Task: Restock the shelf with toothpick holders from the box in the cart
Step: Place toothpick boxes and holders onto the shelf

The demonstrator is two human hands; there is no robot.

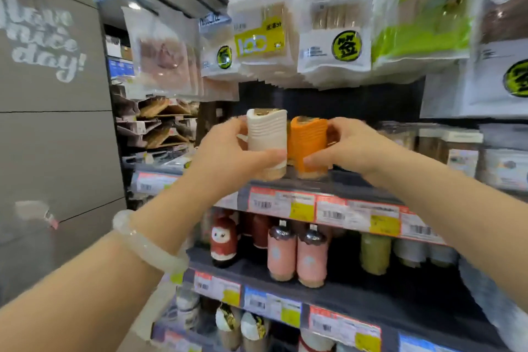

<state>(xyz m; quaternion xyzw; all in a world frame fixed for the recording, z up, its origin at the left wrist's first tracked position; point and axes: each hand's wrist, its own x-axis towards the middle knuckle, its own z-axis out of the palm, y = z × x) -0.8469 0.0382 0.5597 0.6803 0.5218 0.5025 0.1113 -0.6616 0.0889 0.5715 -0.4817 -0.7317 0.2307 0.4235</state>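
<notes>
Nearest to us, our left forearm carries a pale translucent bangle (148, 248) on the wrist. Farther out, our left hand (225, 151) curls round a white ribbed toothpick holder (267, 140), thumb across its lower front and fingers behind it. Our right hand (348, 148) grips an orange ribbed toothpick holder (307, 143) the same way, thumb low on the front. The two holders stand upright and side by side, touching or nearly so, their bases at the front edge of the upper shelf (357, 188); the blur keeps us from telling whether they rest on it. Price labels (331, 213) run along that edge. On the shelf below stand two pink cylindrical holders (297, 256), an owl-shaped red one (224, 240) to their left and a green one (374, 251) to their right. Beyond our hands, bags of wooden sticks (334, 28) hang from pegs above the shelf. On the grey wall (57, 137) at left we read "Have a nice day!" (43, 37) in white lettering.
</notes>
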